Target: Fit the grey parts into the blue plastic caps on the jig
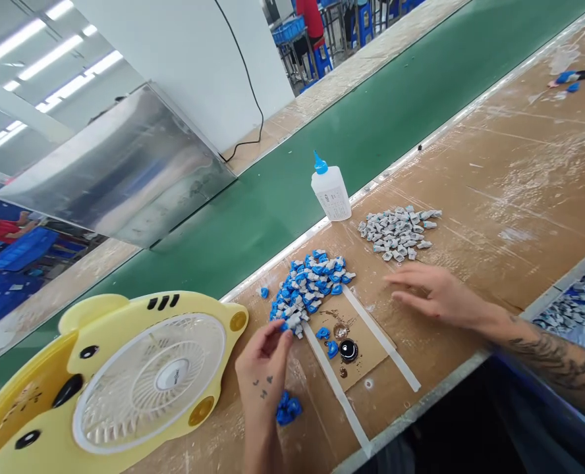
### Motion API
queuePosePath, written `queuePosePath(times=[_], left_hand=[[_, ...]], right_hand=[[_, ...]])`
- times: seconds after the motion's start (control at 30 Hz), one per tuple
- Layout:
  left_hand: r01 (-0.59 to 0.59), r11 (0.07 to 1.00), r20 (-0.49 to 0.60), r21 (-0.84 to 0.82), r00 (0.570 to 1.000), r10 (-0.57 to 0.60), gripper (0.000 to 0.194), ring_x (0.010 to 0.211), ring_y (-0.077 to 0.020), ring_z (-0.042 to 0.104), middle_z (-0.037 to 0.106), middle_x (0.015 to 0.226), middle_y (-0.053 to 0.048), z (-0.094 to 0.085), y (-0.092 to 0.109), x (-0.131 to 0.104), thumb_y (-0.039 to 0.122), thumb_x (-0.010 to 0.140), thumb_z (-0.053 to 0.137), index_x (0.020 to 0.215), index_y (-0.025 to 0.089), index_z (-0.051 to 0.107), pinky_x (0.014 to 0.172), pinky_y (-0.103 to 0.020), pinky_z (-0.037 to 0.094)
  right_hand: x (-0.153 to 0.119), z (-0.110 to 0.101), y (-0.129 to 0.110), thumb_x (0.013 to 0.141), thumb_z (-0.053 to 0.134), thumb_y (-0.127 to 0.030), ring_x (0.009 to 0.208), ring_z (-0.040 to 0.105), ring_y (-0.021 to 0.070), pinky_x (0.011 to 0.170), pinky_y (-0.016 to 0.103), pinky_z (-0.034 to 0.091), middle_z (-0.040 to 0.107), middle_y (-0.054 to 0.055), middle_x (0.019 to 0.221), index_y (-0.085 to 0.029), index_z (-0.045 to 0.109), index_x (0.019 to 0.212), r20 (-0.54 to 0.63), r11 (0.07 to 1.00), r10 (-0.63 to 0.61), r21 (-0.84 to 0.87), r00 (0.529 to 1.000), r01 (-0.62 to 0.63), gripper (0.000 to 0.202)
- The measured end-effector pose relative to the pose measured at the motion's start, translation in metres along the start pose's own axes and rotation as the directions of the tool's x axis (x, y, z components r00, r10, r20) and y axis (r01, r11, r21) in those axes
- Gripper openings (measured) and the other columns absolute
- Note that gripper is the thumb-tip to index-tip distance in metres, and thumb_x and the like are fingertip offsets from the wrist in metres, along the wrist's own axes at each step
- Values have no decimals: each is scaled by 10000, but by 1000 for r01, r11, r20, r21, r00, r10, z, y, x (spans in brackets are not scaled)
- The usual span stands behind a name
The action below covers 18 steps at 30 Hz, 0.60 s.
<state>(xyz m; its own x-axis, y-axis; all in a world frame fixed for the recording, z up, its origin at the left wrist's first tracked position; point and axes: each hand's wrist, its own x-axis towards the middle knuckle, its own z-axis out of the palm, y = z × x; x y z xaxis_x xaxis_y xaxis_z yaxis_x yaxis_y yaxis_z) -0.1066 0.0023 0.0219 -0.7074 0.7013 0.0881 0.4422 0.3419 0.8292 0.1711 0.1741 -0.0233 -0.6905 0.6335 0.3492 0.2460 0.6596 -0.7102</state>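
My left hand [265, 365] is at the near edge of a pile of small blue-and-grey plastic parts [315, 280]. Its thumb and forefinger are closed on one blue-and-grey plastic part [290, 323]. With fingers stretched and nothing in them, my right hand [431, 296] hovers just below a pile of plain grey parts [396, 230]. Between the hands lies a cardboard piece [369, 359] taped down by white strips. On it sit a small round cup of black liquid [348, 350] and two loose blue pieces [332, 348]. More blue pieces [287, 408] lie beside my left wrist.
A white bottle with a blue nozzle [333, 194] stands by the green conveyor belt [273, 204]. At the left lies a yellow animal-shaped fan [154, 375]. More grey parts [576, 309] fill a blue-lined container at the right. People in red sit in the background.
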Motion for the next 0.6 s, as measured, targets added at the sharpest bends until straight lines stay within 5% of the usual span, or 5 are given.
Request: queuePosePath(times=[0.13, 0.23, 0.37, 0.5, 0.6], left_hand=[[-114, 967, 27, 227, 993, 111, 310, 577, -195, 659, 761, 738, -43, -1, -5, 44, 461, 700, 658, 866, 228, 779, 607, -324, 569], [-133, 957, 24, 257, 991, 132, 352, 555, -188, 633, 771, 786, -51, -2, -7, 52, 478, 696, 646, 904, 229, 782, 615, -337, 560], [-113, 938, -38, 327, 990, 133, 389, 653, -230, 682, 777, 847, -91, -30, -17, 19, 509, 773, 589, 948, 215, 773, 651, -362, 572], [-166, 882, 203, 440, 976, 82, 332, 922, -290, 730, 776, 1023, -99, -63, -39, -34, 470, 804, 598, 973, 258, 789, 832, -437, 592], [-142, 868, 270, 476, 963, 10, 318, 1061, -302, 710, 752, 1114, -112, -68, -58, -60, 397, 840, 551, 987, 262, 799, 913, -473, 576]], right_hand=[[1, -23, 26, 960, 520, -349, 892, 693, 246, 826, 370, 579, 723, 105, 986, -206, 746, 1074, -158, 960, 61, -261, 986, -101, 291], [1, -26, 40, 944, 521, -356, 869, 691, 249, 785, 371, 580, 705, 113, 1016, -196, 745, 1076, -140, 922, 69, -370, 988, -117, 305], [2, -19, 54, 938, 499, -313, 890, 681, 262, 799, 397, 575, 698, 127, 1026, -190, 748, 1060, -49, 908, 33, -416, 998, -51, 304], [3, -15, 59, 948, 461, -285, 871, 675, 268, 812, 416, 564, 700, 126, 969, -184, 745, 994, -45, 914, -10, -406, 999, -9, 306], [5, -16, 60, 944, 464, -299, 842, 675, 262, 785, 405, 558, 701, 117, 944, -203, 737, 903, -36, 912, -21, -409, 999, 4, 292]])
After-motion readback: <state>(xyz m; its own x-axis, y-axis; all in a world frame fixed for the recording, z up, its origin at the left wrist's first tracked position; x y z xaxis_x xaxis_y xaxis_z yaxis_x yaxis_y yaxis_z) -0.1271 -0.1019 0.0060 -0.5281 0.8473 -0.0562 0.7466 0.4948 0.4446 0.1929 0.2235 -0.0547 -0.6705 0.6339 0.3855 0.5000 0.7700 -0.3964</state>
